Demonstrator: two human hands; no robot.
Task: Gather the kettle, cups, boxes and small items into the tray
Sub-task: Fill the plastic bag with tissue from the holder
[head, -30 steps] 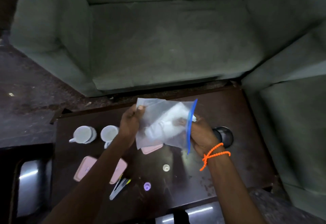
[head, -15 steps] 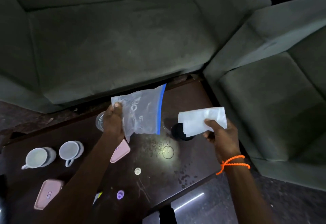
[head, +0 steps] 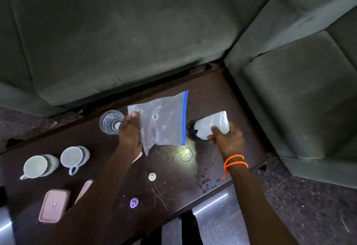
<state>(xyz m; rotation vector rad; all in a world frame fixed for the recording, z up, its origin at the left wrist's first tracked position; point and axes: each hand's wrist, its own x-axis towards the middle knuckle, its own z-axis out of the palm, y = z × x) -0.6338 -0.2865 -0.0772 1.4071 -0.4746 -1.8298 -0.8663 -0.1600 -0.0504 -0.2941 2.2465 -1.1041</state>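
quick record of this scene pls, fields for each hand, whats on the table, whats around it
left hand: pinching a clear zip bag with a blue seal, held above the table
right hand: gripping a white folded packet over a dark round container
table: dark, scuffed
cups: two pale mugs, one clear glass
boxes: pink lidded box
small items: white cap, purple piece
surroundings: green sofa
tray: not clearly visible
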